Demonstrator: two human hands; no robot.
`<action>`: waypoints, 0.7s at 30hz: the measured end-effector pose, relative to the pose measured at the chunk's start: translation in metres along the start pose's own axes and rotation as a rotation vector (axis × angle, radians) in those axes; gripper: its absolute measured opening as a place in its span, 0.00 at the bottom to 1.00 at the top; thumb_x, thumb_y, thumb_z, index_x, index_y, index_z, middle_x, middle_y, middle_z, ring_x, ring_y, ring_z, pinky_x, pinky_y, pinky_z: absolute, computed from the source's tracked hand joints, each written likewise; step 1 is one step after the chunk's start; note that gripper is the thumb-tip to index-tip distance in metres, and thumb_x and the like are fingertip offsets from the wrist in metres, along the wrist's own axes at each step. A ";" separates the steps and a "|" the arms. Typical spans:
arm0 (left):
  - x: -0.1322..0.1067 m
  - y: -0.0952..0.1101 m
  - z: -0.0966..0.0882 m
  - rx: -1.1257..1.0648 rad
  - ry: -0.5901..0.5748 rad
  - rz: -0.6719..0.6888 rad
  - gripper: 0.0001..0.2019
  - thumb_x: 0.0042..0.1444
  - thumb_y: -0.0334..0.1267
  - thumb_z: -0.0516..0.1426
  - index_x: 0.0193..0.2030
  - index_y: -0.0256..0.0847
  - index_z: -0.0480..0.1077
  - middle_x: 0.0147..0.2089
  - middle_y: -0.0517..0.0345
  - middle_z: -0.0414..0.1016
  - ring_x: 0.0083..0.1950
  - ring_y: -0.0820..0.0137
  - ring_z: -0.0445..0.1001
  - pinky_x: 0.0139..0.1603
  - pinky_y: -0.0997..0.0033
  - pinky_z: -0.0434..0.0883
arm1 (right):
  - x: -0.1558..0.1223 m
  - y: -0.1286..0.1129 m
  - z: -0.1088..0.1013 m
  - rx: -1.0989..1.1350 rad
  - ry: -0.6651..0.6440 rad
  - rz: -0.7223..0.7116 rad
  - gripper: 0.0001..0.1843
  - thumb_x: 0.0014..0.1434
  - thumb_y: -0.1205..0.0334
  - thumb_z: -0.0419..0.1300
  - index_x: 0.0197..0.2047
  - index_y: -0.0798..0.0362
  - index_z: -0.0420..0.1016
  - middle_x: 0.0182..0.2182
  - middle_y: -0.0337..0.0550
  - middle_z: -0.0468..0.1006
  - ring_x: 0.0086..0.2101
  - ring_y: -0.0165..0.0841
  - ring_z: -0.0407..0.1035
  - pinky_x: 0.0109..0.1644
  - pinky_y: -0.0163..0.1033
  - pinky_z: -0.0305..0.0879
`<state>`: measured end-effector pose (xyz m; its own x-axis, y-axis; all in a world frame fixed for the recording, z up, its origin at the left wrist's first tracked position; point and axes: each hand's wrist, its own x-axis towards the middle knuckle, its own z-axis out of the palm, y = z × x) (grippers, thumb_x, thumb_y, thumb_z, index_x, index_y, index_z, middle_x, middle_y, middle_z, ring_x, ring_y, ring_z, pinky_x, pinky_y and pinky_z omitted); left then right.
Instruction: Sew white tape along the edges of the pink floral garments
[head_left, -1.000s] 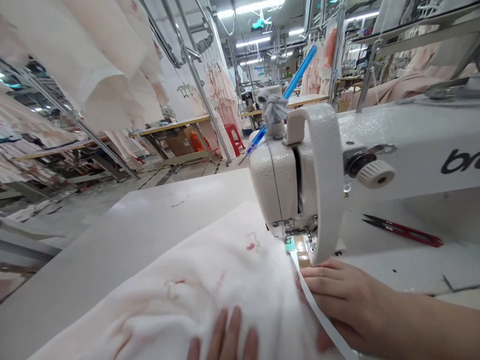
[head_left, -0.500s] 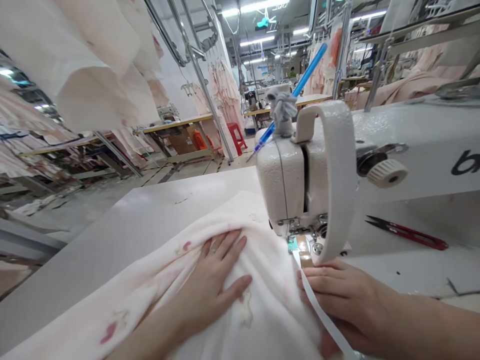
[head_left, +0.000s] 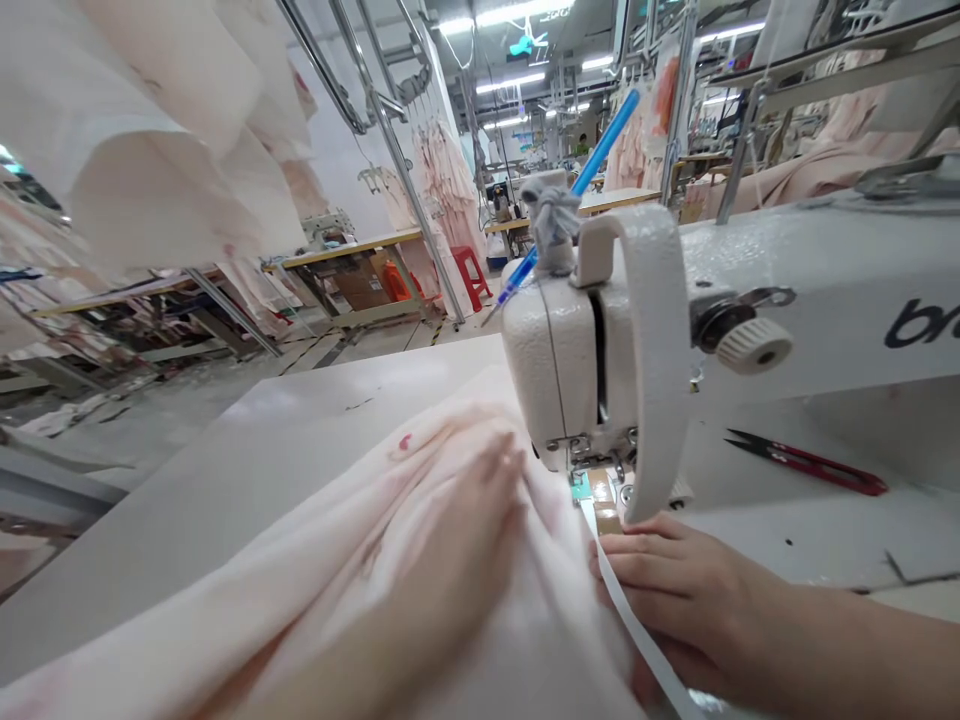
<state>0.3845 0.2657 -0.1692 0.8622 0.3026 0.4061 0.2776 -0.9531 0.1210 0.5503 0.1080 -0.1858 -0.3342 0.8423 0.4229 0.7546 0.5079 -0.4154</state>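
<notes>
Pale pink printed fabric (head_left: 330,560) lies in folds across the white sewing table, its right side reaching the machine needle area. My left hand (head_left: 472,520), blurred by motion, is on the fabric left of the needle, its fingers drawn together in a bunched fold. Just in front of the presser foot (head_left: 580,487), my right hand (head_left: 690,590) has its fingers closed at the fabric edge; the thumb is hidden. A narrow white tape (head_left: 634,620) runs from the foot down past the right fingertips. The sewing machine (head_left: 559,360) stands over the work.
Red-handled thread snips (head_left: 810,462) lie right of the machine head. A blue pen (head_left: 607,140) is stuck in a grey cloth knot (head_left: 555,220) on top of the machine. Pale garments (head_left: 180,140) hang at upper left. A red stool (head_left: 471,275) stands beyond the table.
My left hand has moved forward and right, going from spread flat to bunched, and the fabric has shifted with it. My right hand stays by the foot. The view shifts slightly.
</notes>
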 end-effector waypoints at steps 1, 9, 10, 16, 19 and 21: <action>-0.017 0.017 0.005 -0.001 0.009 0.012 0.21 0.63 0.34 0.42 0.63 0.40 0.52 0.54 0.47 0.69 0.56 0.60 0.66 0.50 0.58 0.69 | 0.000 0.000 0.000 -0.007 -0.004 0.002 0.07 0.61 0.65 0.51 0.38 0.57 0.69 0.39 0.46 0.71 0.46 0.31 0.63 0.55 0.38 0.57; -0.057 0.035 0.007 0.031 -0.084 0.155 0.30 0.57 0.38 0.50 0.64 0.33 0.45 0.62 0.40 0.58 0.62 0.52 0.57 0.58 0.49 0.62 | 0.000 -0.001 -0.002 -0.053 -0.040 0.007 0.10 0.61 0.59 0.54 0.40 0.57 0.70 0.40 0.47 0.72 0.45 0.32 0.64 0.56 0.39 0.56; -0.048 0.030 0.000 0.009 -0.113 0.183 0.27 0.57 0.37 0.50 0.62 0.34 0.50 0.62 0.41 0.58 0.62 0.54 0.57 0.59 0.49 0.60 | 0.000 -0.002 -0.002 -0.057 -0.036 0.009 0.10 0.61 0.60 0.53 0.41 0.57 0.70 0.40 0.47 0.72 0.45 0.32 0.64 0.56 0.39 0.56; -0.009 0.014 -0.018 -0.213 -0.201 0.434 0.22 0.50 0.23 0.46 0.52 0.40 0.62 0.50 0.56 0.72 0.53 0.70 0.68 0.60 0.64 0.62 | 0.003 -0.004 -0.006 -0.091 -0.074 0.012 0.10 0.62 0.63 0.50 0.42 0.57 0.70 0.41 0.47 0.72 0.45 0.32 0.64 0.53 0.38 0.59; -0.001 0.006 -0.012 -0.234 -0.157 0.456 0.19 0.53 0.24 0.46 0.51 0.42 0.64 0.49 0.55 0.73 0.53 0.68 0.68 0.58 0.63 0.63 | 0.005 -0.006 -0.005 -0.109 -0.049 0.018 0.11 0.62 0.62 0.51 0.43 0.57 0.70 0.40 0.47 0.72 0.44 0.32 0.65 0.48 0.37 0.62; 0.004 0.000 -0.008 -0.240 -0.160 0.471 0.17 0.55 0.25 0.47 0.49 0.42 0.65 0.50 0.55 0.72 0.53 0.68 0.67 0.57 0.63 0.63 | 0.006 -0.007 -0.004 -0.117 -0.055 0.023 0.11 0.62 0.63 0.50 0.43 0.57 0.71 0.40 0.48 0.72 0.45 0.33 0.64 0.49 0.38 0.62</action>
<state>0.3845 0.2663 -0.1604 0.9286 -0.1771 0.3261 -0.2419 -0.9553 0.1701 0.5453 0.1093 -0.1773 -0.3445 0.8635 0.3683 0.8221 0.4669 -0.3257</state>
